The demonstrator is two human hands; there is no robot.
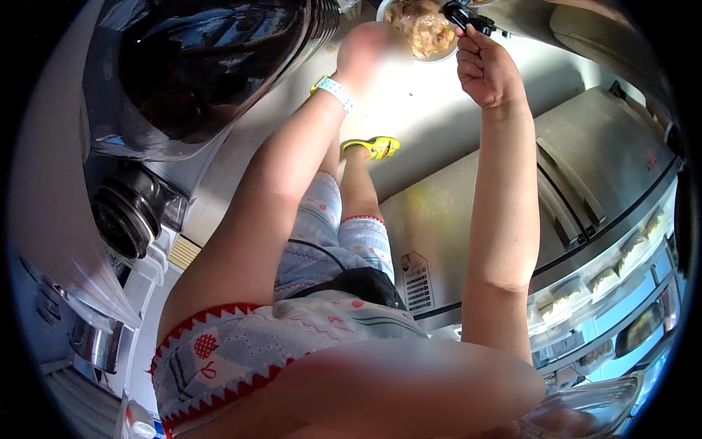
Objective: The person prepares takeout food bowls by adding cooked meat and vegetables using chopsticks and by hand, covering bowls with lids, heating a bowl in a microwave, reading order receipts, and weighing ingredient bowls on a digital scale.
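My left hand (363, 58), with a light patterned band on its wrist, reaches toward the top centre; its fingers are blurred, and whether it holds anything cannot be made out. My right hand (488, 73) is closed around a black object (468, 17), whose exact kind is unclear. That object is at the right edge of a round bowl (437, 57) holding pale, glistening pieces that look like raw meat (424, 25). The bowl sits just beyond my hands, at the top of the view.
A steel refrigerator (468, 212) with long handles stands at the right, beside shelves of packed containers (570, 296). Dark pots (130, 208) are stacked at the left under a large glossy black surface (197, 66). A yellow shoe (380, 148) shows on the floor.
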